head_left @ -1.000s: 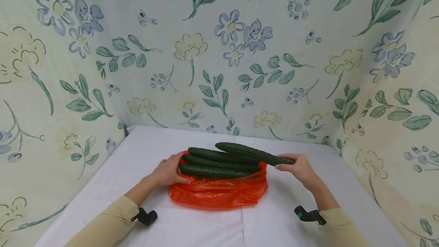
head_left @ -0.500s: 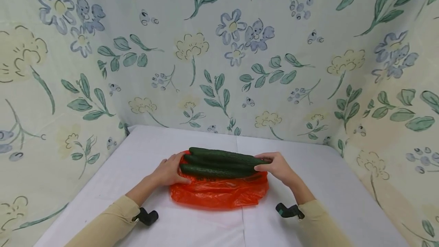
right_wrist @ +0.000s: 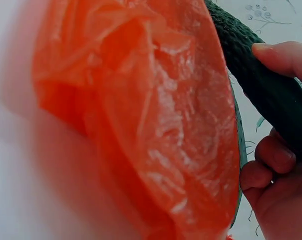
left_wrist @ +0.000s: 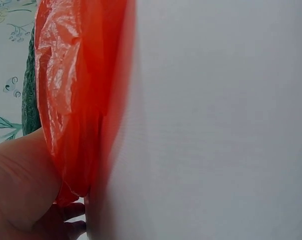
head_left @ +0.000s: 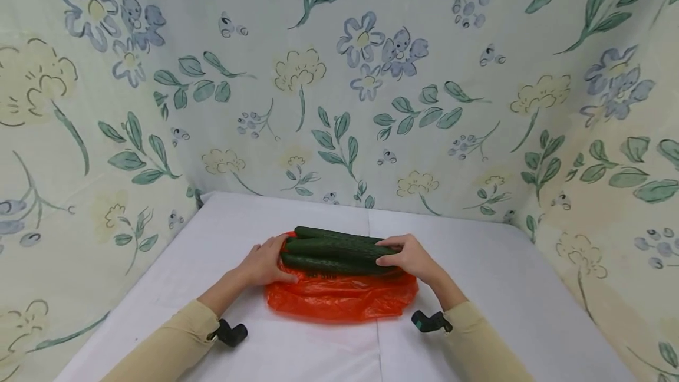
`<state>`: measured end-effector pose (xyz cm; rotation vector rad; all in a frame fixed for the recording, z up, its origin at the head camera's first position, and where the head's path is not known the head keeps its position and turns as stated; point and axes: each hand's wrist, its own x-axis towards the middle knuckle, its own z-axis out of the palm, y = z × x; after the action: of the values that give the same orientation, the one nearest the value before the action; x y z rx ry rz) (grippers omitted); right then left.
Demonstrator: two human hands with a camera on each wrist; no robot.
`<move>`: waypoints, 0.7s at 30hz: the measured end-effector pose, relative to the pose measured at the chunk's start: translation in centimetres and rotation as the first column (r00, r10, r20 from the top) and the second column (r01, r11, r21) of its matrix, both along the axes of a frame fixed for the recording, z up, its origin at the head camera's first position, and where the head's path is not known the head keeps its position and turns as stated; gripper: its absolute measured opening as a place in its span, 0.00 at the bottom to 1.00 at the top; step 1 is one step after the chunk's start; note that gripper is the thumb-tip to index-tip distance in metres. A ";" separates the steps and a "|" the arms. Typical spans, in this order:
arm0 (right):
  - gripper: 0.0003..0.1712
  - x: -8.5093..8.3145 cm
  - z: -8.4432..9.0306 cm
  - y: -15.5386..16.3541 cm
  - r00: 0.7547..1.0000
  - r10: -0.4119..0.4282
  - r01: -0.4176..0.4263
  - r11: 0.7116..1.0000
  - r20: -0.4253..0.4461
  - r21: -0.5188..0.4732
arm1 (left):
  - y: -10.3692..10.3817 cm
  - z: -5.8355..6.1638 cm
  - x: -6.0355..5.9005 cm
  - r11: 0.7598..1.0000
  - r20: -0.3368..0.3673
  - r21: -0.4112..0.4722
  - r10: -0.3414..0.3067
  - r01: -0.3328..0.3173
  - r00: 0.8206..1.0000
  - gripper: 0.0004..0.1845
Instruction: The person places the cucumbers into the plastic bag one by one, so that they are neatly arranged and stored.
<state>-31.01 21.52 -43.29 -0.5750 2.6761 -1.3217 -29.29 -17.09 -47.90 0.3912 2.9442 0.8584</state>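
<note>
Dark green cucumbers lie side by side across the mouth of a red plastic bag [head_left: 339, 300] in the head view. My left hand [head_left: 263, 263] grips the bag's left end, its thumb over the near edge; the left wrist view shows the thumb against the crumpled plastic [left_wrist: 70, 100]. My right hand [head_left: 411, 256] pinches the right end of one cucumber [head_left: 336, 246], which lies over the others. In the right wrist view, thumb and fingers sit on either side of this cucumber [right_wrist: 268, 90]. A front cucumber [head_left: 329, 263] and a back cucumber [head_left: 329, 233] show around it.
A white cloth [head_left: 477, 287] covers the table under the bag. Floral curtains [head_left: 371, 105] hang behind and at both sides. A black wrist camera [head_left: 231, 333] is strapped to the left wrist, another black camera [head_left: 431, 322] to the right.
My right hand has moved left with the cucumber and lowered it from a tilt above the bag onto the other cucumbers. My left hand has stayed at the bag's left end.
</note>
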 end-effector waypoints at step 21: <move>0.21 0.6 -0.4 -0.3 0.987 0.108 -0.076 0.967 -0.119 0.241 | 0.0 -0.4 0.3 1.000 0.009 0.014 0.004 -0.004 1.000 0.61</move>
<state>-30.46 21.25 -43.71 -0.7688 2.8156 -0.9540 -28.96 -17.07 -48.30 0.3815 2.9334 0.8801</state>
